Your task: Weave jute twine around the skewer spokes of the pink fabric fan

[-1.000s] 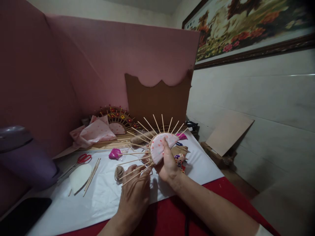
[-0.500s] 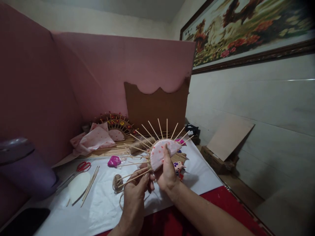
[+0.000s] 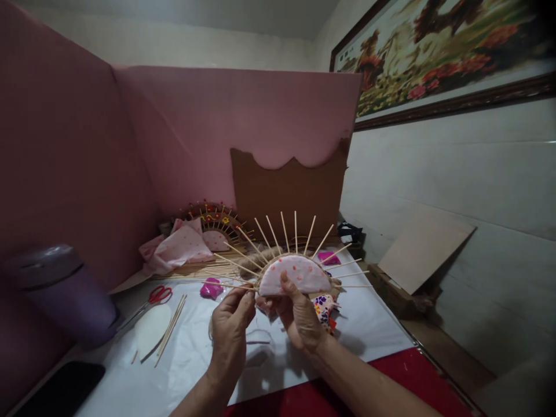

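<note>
A half-round piece point(image 3: 299, 275) covered in pale pink, red-dotted fabric is held up over the table, with thin wooden sticks point(image 3: 310, 236) fanning out from its curved edge. My right hand point(image 3: 302, 315) grips it from below, thumb on the fabric face and fingers behind. At its left corner, my left hand point(image 3: 232, 318) pinches the lowest stick close to the rim; whether twine is also in the pinch I cannot tell. A strand of twine point(image 3: 258, 341) lies below, between my hands. Loose sticks point(image 3: 171, 330) lie beside a white oval piece point(image 3: 152, 325) on the left.
Red scissors point(image 3: 160, 294), a purple tumbler point(image 3: 65, 295) and a dark phone-like slab point(image 3: 61, 389) sit at left. Behind are pink cloth point(image 3: 182, 246), a decorated fan-shaped piece point(image 3: 212, 220) and magenta packets point(image 3: 211, 288). Flower-patterned fabric point(image 3: 324, 310) lies right of my hands.
The half-round piece has turned clockwise, so its straight edge is now nearly level at the bottom. My left hand has moved up to its left corner. The camera view has shifted slightly left.
</note>
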`<state>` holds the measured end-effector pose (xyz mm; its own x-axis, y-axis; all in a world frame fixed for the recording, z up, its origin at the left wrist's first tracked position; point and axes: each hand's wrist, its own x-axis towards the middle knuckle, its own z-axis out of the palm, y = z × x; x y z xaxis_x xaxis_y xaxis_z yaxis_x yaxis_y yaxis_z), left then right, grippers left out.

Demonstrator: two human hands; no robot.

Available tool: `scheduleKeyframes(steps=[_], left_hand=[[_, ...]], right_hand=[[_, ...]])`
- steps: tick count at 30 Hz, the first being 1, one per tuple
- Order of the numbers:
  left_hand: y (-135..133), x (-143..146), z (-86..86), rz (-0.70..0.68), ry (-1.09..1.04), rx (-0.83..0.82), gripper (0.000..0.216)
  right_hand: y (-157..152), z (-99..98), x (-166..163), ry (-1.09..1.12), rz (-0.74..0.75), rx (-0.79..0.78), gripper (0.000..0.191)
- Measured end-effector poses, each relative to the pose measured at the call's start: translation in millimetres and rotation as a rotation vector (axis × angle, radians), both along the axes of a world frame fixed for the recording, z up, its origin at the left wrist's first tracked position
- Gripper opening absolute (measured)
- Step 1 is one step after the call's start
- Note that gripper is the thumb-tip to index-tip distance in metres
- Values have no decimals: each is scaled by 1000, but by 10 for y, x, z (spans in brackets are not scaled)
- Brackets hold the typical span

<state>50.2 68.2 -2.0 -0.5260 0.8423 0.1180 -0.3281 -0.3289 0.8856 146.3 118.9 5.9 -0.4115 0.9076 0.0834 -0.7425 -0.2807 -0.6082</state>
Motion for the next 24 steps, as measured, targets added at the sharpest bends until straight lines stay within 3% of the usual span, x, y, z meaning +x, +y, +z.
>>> scheduleKeyframes(steps=[24], left_hand=[[-97, -44, -61, 38, -105, -33, 21]], right_hand=[[-132, -19, -61, -22, -47, -4, 23]])
